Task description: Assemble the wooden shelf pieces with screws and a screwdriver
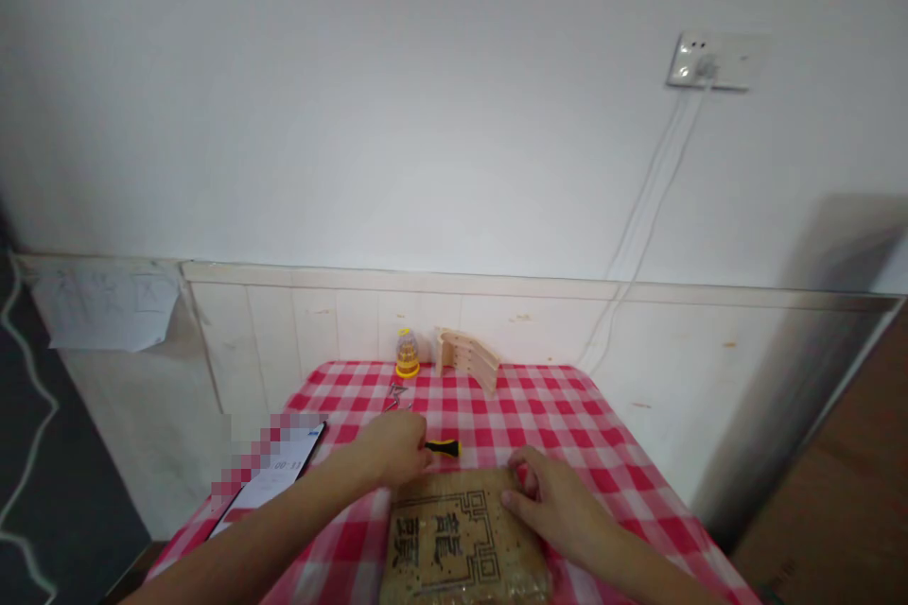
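My left hand [401,444] is closed in a fist above the checked cloth, past the far edge of a flat brown block. From its fingers a screwdriver [445,448] shows a black and yellow handle; any shaft is hidden. The brown block [454,544] has dark printed characters, a line pattern and a shiny surface. At its far right corner rests my right hand [557,496], thumb on the top face and fingers curled at the edge. Small metal pieces, likely screws [398,392], lie just beyond my left hand.
A yellow-based clear container [407,355] and a curved pale wooden piece with holes [466,357] stand at the table's back by the wall. A device with a lit screen [280,468] lies at the left. Cables hang from a wall socket [716,61].
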The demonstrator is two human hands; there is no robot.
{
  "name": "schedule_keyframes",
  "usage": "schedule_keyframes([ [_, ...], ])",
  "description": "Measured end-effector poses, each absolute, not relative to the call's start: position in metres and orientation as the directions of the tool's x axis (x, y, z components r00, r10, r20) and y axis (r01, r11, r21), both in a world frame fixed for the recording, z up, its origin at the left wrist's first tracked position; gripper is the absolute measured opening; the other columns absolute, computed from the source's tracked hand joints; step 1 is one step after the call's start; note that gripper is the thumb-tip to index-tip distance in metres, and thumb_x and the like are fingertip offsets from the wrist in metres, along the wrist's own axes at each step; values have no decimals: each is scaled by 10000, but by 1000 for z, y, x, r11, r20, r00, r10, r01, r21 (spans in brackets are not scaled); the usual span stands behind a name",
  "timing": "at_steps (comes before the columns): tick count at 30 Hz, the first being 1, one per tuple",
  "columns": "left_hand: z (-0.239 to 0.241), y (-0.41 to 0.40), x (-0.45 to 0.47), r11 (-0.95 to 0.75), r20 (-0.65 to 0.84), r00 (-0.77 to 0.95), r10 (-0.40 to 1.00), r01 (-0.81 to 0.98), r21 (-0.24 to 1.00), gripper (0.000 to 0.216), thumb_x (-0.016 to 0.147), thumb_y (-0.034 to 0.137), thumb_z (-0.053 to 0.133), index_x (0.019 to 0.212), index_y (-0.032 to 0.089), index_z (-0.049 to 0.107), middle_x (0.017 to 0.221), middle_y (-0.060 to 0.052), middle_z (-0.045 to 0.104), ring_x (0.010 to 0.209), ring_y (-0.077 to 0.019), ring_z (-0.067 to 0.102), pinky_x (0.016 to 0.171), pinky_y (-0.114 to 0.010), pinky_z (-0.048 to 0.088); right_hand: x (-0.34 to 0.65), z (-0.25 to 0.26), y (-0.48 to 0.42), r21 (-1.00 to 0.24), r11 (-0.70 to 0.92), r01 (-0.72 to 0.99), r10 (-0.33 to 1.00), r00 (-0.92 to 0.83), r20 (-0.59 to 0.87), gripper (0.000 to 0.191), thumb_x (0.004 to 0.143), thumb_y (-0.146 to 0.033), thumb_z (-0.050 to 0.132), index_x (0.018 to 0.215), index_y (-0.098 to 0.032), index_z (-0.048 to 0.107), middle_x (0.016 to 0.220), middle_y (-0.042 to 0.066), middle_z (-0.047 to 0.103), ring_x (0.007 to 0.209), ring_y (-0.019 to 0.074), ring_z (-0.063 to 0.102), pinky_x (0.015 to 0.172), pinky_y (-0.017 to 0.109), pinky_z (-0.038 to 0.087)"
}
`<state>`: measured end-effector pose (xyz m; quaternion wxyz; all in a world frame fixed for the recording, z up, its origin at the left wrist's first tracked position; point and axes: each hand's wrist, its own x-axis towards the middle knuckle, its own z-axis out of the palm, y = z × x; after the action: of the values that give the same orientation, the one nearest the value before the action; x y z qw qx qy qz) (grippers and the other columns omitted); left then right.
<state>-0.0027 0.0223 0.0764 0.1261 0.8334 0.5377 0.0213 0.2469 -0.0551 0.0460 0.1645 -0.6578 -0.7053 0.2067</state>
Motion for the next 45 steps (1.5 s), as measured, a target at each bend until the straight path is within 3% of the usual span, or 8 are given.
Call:
schedule_keyframes([
  [4,51,13,8,-375,22,390,921,867,328,234,927,250,511,893,177,730,962,-123,772,908,-282,707,733,-334,457,245,59,-41,-385,81,919,997,-79,22,150,918,-244,594,930,-190,734,912,106,785,863,266,728,705,324,449],
  [9,5,-7,-6,-458,231,405,885,662,593,302,1004,233,395,1003,217,696,1020,-82,740,954,-218,679,858,-308,485,212,59,-6,-348,304,887,953,-281,116,218,932,-236,583,1094,-179,717,1070,121,754,980,262,709,812,325,491],
  [12,-11,9,-30,-305,246,187,951,698,648,323,1008,183,344,1057,175,663,1067,-118,726,997,-234,670,893,-338,501,187,46,14,-327,403,855,915,-388,113,274,897,-248,634,1152,-178,706,1147,125,711,1056,270,676,877,337,495],
  [14,-14,24,-45,-229,252,82,964,738,635,336,994,134,347,1175,140,630,1200,-143,697,1143,-247,636,1001,-363,471,175,36,23,-324,436,840,898,-429,98,243,867,-223,660,1097,-180,726,1113,113,711,1055,268,667,888,333,493],
  [16,-14,35,-53,-190,250,43,967,774,604,326,977,101,364,1156,122,636,1196,-154,688,1159,-249,623,1021,-363,457,168,28,30,-330,446,832,892,-445,84,157,866,-197,653,993,-179,744,1033,100,723,1002,261,673,869,328,496],
  [24,-13,31,-42,-208,135,166,977,885,416,232,976,107,442,926,169,659,1018,-96,666,984,-228,633,882,-320,444,167,17,34,-393,379,838,926,-341,165,215,942,-152,589,1088,-162,747,1108,127,716,1083,287,647,933,363,484],
  [33,-13,32,-45,-252,192,187,964,873,417,222,1003,141,443,894,174,633,993,-88,656,956,-216,631,849,-311,433,166,18,31,-404,349,845,937,-321,138,238,977,-295,595,1089,-154,750,1107,134,735,1051,288,677,922,372,488],
  [45,-19,37,-47,-246,171,192,966,882,403,193,993,194,476,915,166,651,1020,-104,667,985,-239,640,847,-314,422,163,24,25,-322,331,887,943,-294,158,261,1003,-310,545,1054,-155,748,1097,140,751,1047,265,677,911,331,473],
])
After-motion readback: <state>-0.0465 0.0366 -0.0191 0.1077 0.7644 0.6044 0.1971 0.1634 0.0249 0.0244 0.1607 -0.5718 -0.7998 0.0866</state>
